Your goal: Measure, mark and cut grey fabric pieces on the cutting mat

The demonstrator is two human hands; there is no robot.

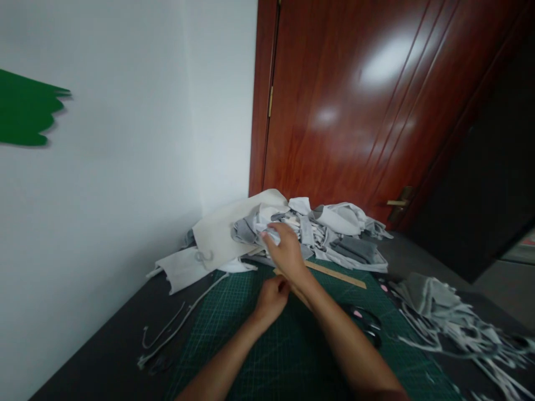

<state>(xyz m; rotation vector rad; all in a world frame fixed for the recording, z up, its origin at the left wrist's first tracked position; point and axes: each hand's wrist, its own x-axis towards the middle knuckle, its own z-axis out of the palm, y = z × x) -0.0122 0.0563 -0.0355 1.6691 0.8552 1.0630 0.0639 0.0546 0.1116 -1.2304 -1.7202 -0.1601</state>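
My right hand [287, 252] reaches over the far part of the green cutting mat [234, 312]. Its fingers are closed on a light grey fabric piece [271, 233] at the front of a scrap pile. Nearer to me, my left hand [271, 301] is low over the mat with its fingers curled together. Whatever they may hold is hidden. A tan strip [301, 296], like a wooden ruler, passes beside the left fingertips and partly under my right forearm. Another tan ruler [336, 274] lies flat in front of the pile.
White and grey fabric scraps [346, 220] are heaped against the wooden door [334, 111]. Black-handled scissors [368, 323] lie right of my forearm. Cut strips [468, 334] tangle at the right. Loose cords [179, 320] lie on the dark table at the left, near the white wall.
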